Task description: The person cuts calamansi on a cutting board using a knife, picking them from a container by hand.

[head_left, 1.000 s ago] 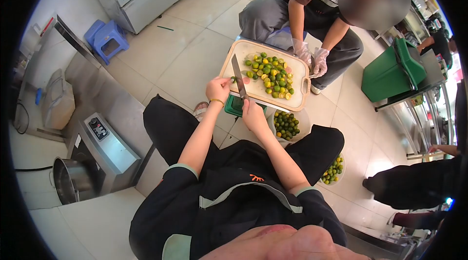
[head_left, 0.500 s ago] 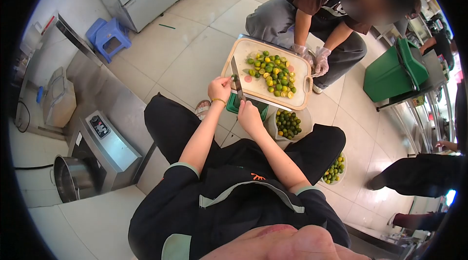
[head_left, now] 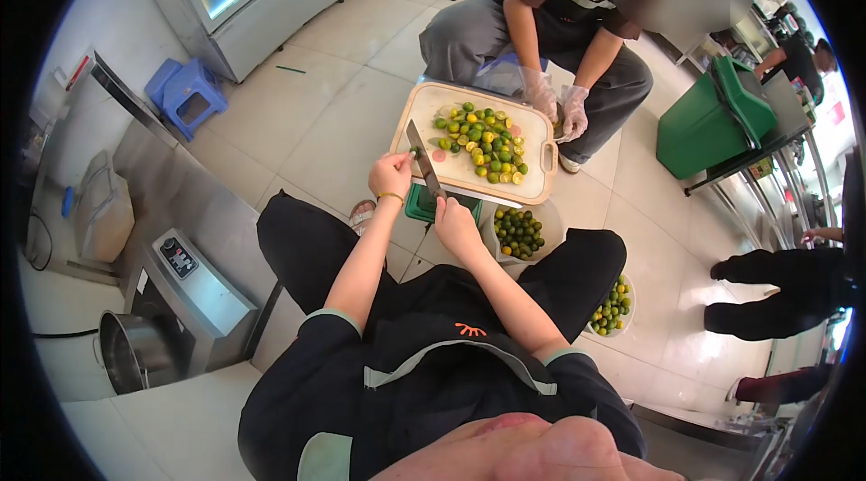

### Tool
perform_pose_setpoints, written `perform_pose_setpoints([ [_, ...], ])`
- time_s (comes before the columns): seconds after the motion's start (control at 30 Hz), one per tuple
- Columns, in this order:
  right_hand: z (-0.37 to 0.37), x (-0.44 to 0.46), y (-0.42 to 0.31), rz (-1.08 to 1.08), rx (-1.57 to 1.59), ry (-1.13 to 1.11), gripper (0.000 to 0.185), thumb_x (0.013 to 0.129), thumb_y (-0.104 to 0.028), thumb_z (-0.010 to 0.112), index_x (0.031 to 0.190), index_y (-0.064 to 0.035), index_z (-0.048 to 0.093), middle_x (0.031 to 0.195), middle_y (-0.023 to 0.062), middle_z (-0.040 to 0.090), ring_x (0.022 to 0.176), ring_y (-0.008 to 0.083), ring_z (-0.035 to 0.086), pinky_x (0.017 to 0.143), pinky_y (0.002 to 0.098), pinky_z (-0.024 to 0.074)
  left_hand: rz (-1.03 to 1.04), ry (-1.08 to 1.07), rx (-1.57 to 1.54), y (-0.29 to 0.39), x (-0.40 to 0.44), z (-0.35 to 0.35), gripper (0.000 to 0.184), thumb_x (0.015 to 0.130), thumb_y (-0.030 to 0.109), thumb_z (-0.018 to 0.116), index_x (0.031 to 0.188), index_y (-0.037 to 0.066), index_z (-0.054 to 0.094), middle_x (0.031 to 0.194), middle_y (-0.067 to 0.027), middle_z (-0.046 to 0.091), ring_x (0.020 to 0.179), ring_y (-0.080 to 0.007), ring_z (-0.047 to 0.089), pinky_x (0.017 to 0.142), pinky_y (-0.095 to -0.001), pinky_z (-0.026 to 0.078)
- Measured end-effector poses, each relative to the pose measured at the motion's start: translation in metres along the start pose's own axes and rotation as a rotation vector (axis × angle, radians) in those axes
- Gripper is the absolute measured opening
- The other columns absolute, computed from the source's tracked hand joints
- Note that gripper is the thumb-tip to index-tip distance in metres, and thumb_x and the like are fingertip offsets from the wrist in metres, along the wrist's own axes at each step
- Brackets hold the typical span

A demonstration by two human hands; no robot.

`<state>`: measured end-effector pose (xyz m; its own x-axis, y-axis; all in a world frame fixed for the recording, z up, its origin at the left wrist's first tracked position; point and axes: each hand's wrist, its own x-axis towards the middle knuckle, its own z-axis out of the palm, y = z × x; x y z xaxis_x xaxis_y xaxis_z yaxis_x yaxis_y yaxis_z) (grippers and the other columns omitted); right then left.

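Observation:
In the head view a pale cutting board (head_left: 532, 125) with a tan rim carries a heap of small green and yellow citrus fruits (head_left: 483, 140), some of them cut open. My right hand (head_left: 457, 226) is closed around the handle of a knife (head_left: 423, 156), whose blade lies over the board's left part. At the board's left edge my left hand (head_left: 391, 174) pinches a small green fruit (head_left: 415, 151) close to the blade. Below the board is a green container (head_left: 419, 202), partly hidden by the board and my right hand.
Across the board a person in clear gloves (head_left: 575, 111) sits. A bucket of green fruit (head_left: 519, 233) and another container of fruit (head_left: 613, 308) stand near my knees. Further off are a green bin (head_left: 699, 134), blue stools (head_left: 191, 98) and a metal pot (head_left: 135, 350).
The whole view has shifted, so the board and both hands appear further left and slightly lower. My hands keep their hold on the knife and fruit. People at the right have moved.

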<state>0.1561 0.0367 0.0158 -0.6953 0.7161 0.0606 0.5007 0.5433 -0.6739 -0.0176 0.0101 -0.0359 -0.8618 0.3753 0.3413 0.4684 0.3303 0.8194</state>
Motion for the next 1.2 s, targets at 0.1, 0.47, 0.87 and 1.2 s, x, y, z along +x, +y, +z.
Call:
perform_pose_setpoints([
  [0.1, -0.007, 0.013, 0.004, 0.000, 0.003, 0.008, 0.042, 0.097, -0.029, 0.042, 0.080, 0.0063, 0.057, 0.070, 0.0309, 0.060, 0.070, 0.0471, 0.060, 0.066, 0.0525, 0.0491, 0.040, -0.022, -0.003, 0.012, 0.010, 0.000, 0.013, 0.077, 0.027, 0.070, 0.082, 0.015, 0.074, 0.067, -0.0060, 0.059, 0.060, -0.0250, 0.058, 0.053, -0.0370, 0.044],
  [0.47, -0.052, 0.019, -0.001, 0.050, -0.020, 0.042, 0.044, 0.096, -0.030, 0.044, 0.081, 0.0079, 0.060, 0.072, 0.0307, 0.061, 0.072, 0.0463, 0.061, 0.068, 0.0517, 0.0490, 0.272, -0.101, 0.178, 0.040, 0.021, 0.007, 0.041, 0.078, 0.014, 0.055, 0.119, 0.014, 0.053, 0.107, -0.0085, 0.051, 0.087, -0.0324, 0.059, 0.071, -0.0430, 0.050],
  [0.87, -0.072, -0.001, -0.002, 0.035, 0.111, 0.052, 0.038, 0.096, -0.026, 0.046, 0.079, 0.0046, 0.062, 0.072, 0.0259, 0.062, 0.071, 0.0412, 0.062, 0.066, 0.0439, 0.0479, 0.269, -0.251, 0.190, 0.019, 0.034, -0.023, 0.032, 0.081, 0.012, 0.063, 0.112, 0.016, 0.056, 0.108, -0.0064, 0.063, 0.094, -0.0324, 0.061, 0.073, -0.0424, 0.051],
  [1.2, -0.050, -0.016, 0.002, 0.046, 0.153, 0.015, 0.040, 0.096, -0.029, 0.046, 0.079, 0.0040, 0.058, 0.071, 0.0276, 0.060, 0.071, 0.0451, 0.060, 0.065, 0.0503, 0.0464, 0.165, -0.107, 0.095, 0.004, 0.042, -0.028, 0.022, 0.079, 0.019, 0.068, 0.101, 0.014, 0.064, 0.093, -0.0029, 0.067, 0.089, -0.0264, 0.063, 0.072, -0.0373, 0.050],
])
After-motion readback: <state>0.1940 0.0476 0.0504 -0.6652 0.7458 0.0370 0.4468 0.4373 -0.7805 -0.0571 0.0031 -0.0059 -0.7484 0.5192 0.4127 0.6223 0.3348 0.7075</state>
